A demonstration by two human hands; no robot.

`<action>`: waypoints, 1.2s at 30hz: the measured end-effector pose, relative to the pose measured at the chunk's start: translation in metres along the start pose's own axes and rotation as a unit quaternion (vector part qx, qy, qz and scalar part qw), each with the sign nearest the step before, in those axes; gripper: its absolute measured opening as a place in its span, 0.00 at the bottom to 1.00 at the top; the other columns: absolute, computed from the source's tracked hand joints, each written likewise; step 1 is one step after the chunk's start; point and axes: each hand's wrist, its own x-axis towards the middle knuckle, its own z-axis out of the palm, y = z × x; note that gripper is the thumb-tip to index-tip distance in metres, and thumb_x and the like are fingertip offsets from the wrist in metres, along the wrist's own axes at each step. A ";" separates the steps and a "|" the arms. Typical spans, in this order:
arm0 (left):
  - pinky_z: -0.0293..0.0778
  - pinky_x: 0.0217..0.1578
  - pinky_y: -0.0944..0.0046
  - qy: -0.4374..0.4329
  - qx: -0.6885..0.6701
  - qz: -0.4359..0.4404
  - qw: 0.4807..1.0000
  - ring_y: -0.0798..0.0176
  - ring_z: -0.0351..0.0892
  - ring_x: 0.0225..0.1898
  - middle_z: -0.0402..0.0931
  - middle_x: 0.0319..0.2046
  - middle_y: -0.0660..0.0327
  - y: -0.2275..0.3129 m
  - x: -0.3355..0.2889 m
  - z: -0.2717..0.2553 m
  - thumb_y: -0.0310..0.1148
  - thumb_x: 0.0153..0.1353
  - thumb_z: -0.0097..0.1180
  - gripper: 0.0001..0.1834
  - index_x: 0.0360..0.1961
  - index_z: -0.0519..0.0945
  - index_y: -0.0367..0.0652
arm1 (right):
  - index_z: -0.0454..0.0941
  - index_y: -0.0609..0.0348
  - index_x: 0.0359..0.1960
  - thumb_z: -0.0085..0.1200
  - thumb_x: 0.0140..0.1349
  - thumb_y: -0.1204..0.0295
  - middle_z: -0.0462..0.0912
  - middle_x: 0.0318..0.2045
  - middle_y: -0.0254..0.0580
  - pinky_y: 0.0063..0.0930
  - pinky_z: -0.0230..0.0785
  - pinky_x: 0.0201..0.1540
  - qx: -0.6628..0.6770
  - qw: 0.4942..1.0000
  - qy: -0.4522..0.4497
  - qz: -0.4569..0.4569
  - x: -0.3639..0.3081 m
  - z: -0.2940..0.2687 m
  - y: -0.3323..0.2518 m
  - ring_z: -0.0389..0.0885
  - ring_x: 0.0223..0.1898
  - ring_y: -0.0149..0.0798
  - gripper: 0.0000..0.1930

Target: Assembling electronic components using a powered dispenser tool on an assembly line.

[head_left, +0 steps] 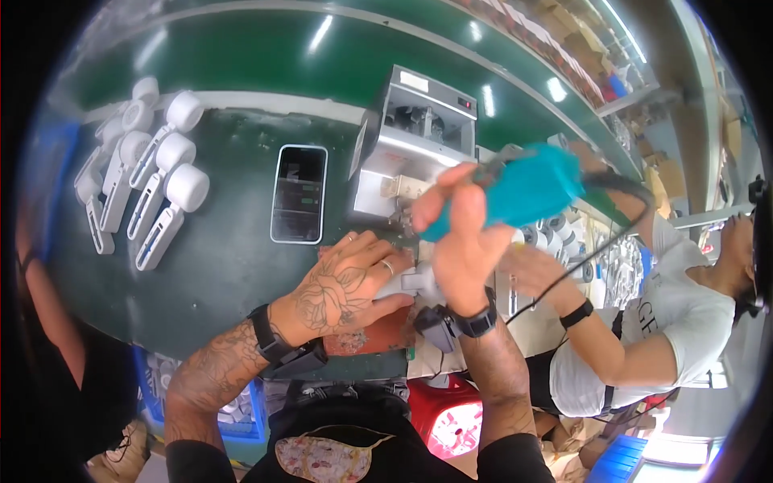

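Note:
My left hand, ringed and tattooed, lies over the reddish work mat. Its fingers are closed on a white plastic handheld fan, most of which they cover. Just to the right, my right hand grips a teal electric screwdriver, blurred by motion. The tool is tilted, and its tip end is close to the grey screw feeder; whether they touch I cannot tell. A black cable trails from the screwdriver's back end.
Several white handheld fans lie at the left of the dark green table. A phone lies before the feeder. At the right a co-worker in a white shirt reaches in close to my right wrist. A red stool stands below.

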 end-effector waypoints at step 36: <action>0.68 0.47 0.54 0.033 0.026 0.040 0.998 0.52 0.71 0.45 0.73 0.41 0.54 0.004 0.000 -0.001 0.42 0.56 0.60 0.23 0.48 0.77 0.37 | 0.70 0.66 0.39 0.50 0.70 0.52 0.71 0.20 0.39 0.30 0.67 0.27 0.024 0.996 0.037 -0.077 0.011 0.000 0.003 0.71 0.22 0.35 0.23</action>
